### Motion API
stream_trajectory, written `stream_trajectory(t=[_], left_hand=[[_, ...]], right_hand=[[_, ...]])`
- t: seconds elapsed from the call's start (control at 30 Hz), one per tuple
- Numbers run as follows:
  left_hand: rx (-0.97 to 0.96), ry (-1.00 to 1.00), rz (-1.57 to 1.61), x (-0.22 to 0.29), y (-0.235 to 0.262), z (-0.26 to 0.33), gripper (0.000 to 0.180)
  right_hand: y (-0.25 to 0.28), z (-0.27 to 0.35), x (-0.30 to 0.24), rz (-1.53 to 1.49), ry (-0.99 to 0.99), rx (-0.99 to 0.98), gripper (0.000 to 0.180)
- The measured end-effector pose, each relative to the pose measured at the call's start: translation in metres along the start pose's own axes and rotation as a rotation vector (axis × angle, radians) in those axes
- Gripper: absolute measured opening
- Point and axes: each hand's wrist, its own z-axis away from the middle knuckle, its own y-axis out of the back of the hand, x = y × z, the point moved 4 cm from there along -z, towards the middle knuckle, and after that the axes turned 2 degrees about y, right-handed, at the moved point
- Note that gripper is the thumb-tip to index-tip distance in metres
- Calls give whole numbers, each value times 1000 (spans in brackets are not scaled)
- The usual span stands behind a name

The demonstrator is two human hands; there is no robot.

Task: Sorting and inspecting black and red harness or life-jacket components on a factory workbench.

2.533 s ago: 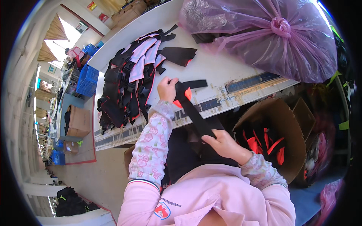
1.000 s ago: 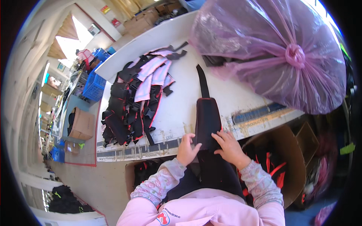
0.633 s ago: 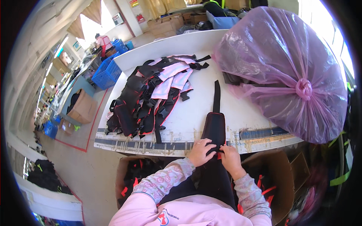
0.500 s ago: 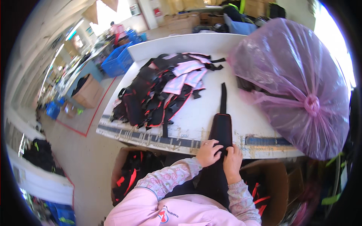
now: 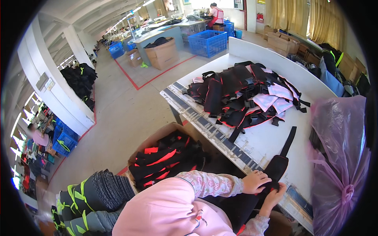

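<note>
A black padded strap (image 5: 277, 167) with red edging lies across the near edge of the white table (image 5: 267, 135), and a narrow webbing tail reaches away from its far end. My left hand (image 5: 255, 182) is closed on the strap's near part from the left side. Close beside it, my right hand (image 5: 273, 198) grips the same part between thumb and fingers. Exactly what the fingertips pinch is partly hidden. Farther up the table sits a heap of black padded straps (image 5: 232, 88) with red trim, buckles and pale shiny panels.
A tied translucent purple bag (image 5: 334, 157) stands on the table's right. Under the table edge, a cardboard box (image 5: 161, 135) holds black and red pieces. Bundled dark stacks with lime ties (image 5: 102, 192) are at lower left. A blue crate (image 5: 207, 43) and a distant person (image 5: 216, 15) appear beyond.
The view has swung left, so the table, heap and bag appear farther right and the box and bundled stacks show more. Both hands remain on the padded strap.
</note>
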Motion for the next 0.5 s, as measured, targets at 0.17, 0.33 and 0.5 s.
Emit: stream_trajectory(t=[0.17,0.33,0.5], left_hand=[[-58,186,-68,-8,4,-1,46],[178,409,315,-50,0,-12,30],[107,870,1048,-54,-8,-8,24]], right_hand=[[-3,-2,-15,25,11,57,25],[-6,-5,-42,267,369,33,31],[-11,-2,-28,118,237,-108,17]])
